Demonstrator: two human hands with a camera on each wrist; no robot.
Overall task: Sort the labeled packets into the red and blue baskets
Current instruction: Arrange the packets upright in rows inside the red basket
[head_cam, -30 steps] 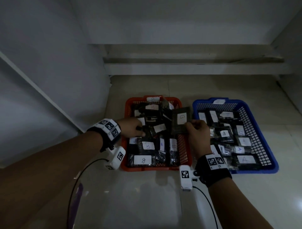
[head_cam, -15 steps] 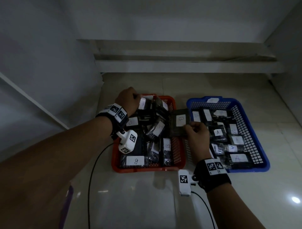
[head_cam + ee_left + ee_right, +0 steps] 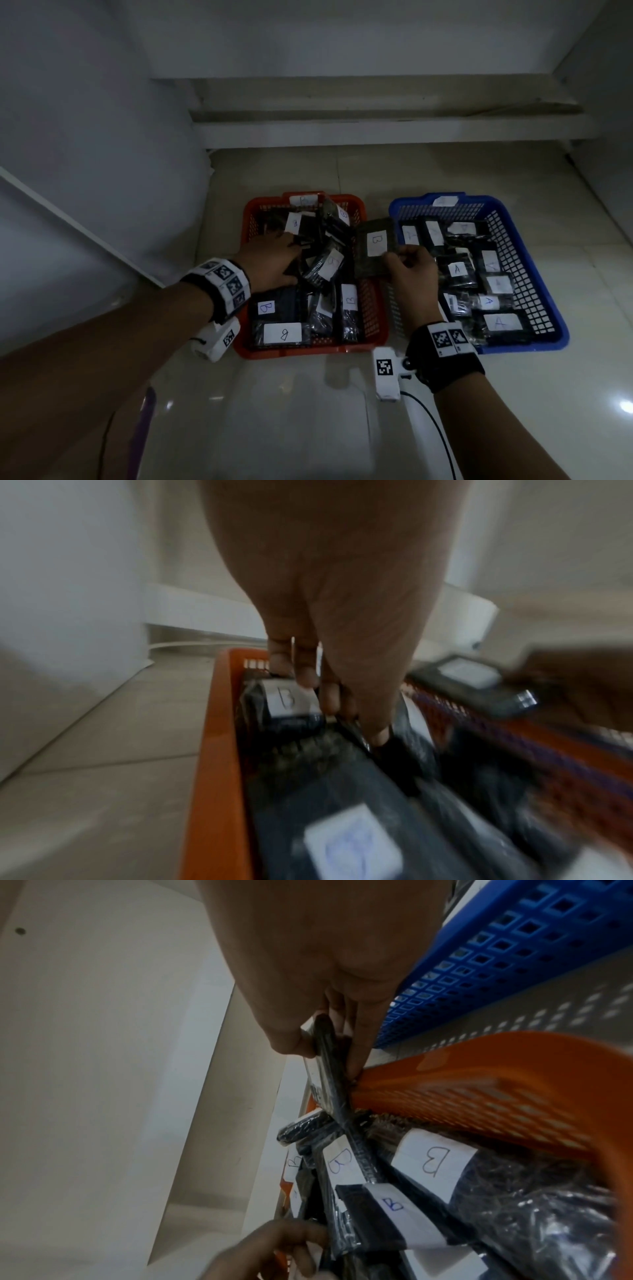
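A red basket [image 3: 308, 351] full of dark packets labeled B stands left of a blue basket [image 3: 534, 274] holding packets labeled A. My right hand [image 3: 394, 257] pinches a dark packet with a white B label [image 3: 370, 270] and holds it upright over the red basket's right rim. The right wrist view shows that packet [image 3: 332, 1069] edge-on between thumb and fingers [image 3: 291, 1042]. My left hand [image 3: 296, 257] reaches into the middle of the red basket. In the left wrist view, its thumb and fingers [image 3: 308, 677] sit on either side of a thin packet edge [image 3: 356, 734].
Both baskets sit on a glossy tiled floor [image 3: 342, 428]. A white wall [image 3: 102, 171] closes the left side and a low step [image 3: 342, 130] runs along the back. A black cable [image 3: 442, 435] trails from my right wrist. A purple object [image 3: 144, 428] lies at the lower left.
My left hand came back from the red basket's far left corner to its middle. My right hand kept the B packet over the red basket's right rim.
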